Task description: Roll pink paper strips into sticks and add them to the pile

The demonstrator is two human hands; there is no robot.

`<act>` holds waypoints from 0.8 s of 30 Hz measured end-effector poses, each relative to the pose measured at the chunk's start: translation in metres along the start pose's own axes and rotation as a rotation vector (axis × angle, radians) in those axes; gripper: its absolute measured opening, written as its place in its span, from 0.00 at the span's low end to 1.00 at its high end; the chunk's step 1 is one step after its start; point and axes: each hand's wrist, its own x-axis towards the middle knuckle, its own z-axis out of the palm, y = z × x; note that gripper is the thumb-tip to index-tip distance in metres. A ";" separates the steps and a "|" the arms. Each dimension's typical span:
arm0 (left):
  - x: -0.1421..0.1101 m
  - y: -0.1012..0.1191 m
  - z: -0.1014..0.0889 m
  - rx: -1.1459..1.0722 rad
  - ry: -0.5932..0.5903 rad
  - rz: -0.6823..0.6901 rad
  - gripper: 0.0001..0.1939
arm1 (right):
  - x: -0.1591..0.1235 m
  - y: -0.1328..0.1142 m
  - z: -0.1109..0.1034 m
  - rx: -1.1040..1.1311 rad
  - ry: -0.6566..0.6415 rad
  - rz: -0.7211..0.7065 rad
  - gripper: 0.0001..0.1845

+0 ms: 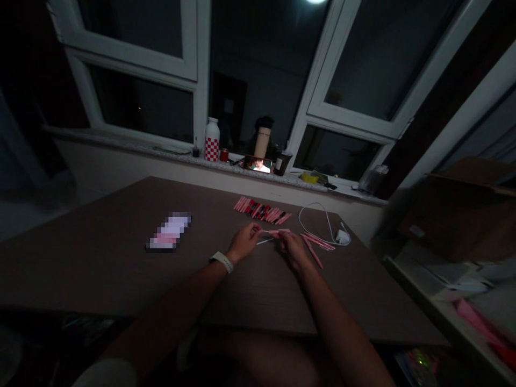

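Note:
My left hand (246, 240), with a pale watch band on its wrist, pinches the left end of a slim pink pen-like stick (271, 232). At the other end of this stick, the fingers of my right hand (293, 250) are closed on it. The stick is level, just over the table. A thin white stick (265, 241) lies below it, between the hands. Right of my right hand is a loose group of pink sticks (318, 242). Beyond both hands, a row of pink, red and black sticks (262, 210) lies side by side.
A phone (168, 232) lies on the brown table (193, 290) at the left. A white cable with a charger plug (342, 237) curls at the right. On the windowsill stand a checkered bottle (212, 141), a beige flask (263, 142) and a propped lit screen (258, 164).

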 end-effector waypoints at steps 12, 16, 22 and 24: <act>0.000 0.002 -0.001 -0.026 -0.019 0.008 0.11 | -0.004 0.001 0.004 -0.020 -0.035 0.005 0.17; 0.000 0.002 -0.003 0.007 0.022 -0.007 0.12 | -0.004 -0.001 0.005 0.000 -0.041 0.001 0.16; 0.002 -0.002 -0.003 0.006 0.045 -0.047 0.11 | -0.002 -0.003 0.003 0.024 0.006 -0.010 0.16; 0.001 -0.001 -0.002 0.015 0.032 -0.022 0.11 | -0.002 -0.002 0.003 0.009 -0.009 -0.020 0.17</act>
